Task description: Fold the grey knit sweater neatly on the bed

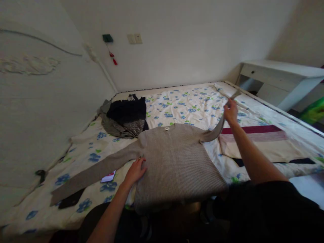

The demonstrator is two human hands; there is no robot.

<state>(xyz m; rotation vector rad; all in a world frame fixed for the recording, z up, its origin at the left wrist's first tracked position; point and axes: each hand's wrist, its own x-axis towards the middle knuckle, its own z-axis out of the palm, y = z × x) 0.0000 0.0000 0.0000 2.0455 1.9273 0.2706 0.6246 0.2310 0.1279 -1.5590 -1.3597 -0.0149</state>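
A grey-brown ribbed sweater (174, 162) lies spread on the bed, its neckline facing away from me and its hem hanging at the near edge. My right hand (231, 110) grips the right sleeve near its cuff and holds it up off the bed. The sleeve curves down from there to the shoulder. My left hand (136, 171) rests flat on the sweater's left side, below the armpit, fingers stretched out. The left sleeve reaches out across the bed towards the lower left, partly over a dark flat object (72, 199). A small white and pink card-like item (108, 177) lies beside that sleeve.
Dark and grey clothes (126, 116) are heaped at the back left of the flower-printed bedsheet (167, 104). Folded striped clothing (263, 143) lies at the right. A white desk (275, 76) stands beyond the bed's right edge. Walls border the left and back.
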